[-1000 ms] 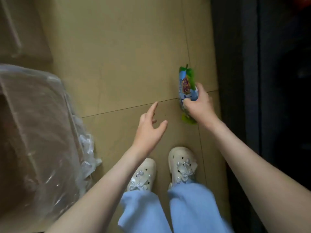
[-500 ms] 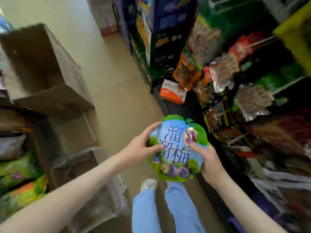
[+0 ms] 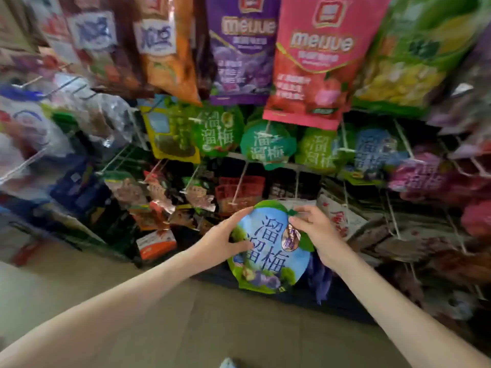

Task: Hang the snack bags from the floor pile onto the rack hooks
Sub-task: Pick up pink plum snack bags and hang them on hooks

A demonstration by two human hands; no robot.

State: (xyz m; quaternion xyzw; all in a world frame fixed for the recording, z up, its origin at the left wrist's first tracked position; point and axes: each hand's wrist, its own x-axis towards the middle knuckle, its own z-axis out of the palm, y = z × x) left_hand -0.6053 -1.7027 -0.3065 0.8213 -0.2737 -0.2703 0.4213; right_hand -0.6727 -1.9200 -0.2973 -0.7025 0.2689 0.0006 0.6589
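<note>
I hold the bag [image 3: 268,258] up in front of the low part of the rack [image 3: 233,154], above the floor [image 3: 186,314]. It is not on a hook [image 3: 240,185] yet. My left hand [image 3: 225,240] grips its left side, with the thumb on the front and the fingers round the edge. My right hand [image 3: 316,235] pinches the top, by the little green leaf. I think three things could go wrong. My fingers hide the top, so I cannot see the hole and may miss the hook. The bag looks shiny and could slip out and fall. The rack is packed tight, so I may knock other bags off. The same blue bags [image 3: 374,150] hang higher up on the right, so a near hook may be the wrong one. My bag says 溜溜梅 in big blue letters, and so do the green bags [image 3: 218,131]. The pink bag [image 3: 316,57] and the purple bag [image 3: 239,49] say something like "meiwe". The small print is too blurry to read.
</note>
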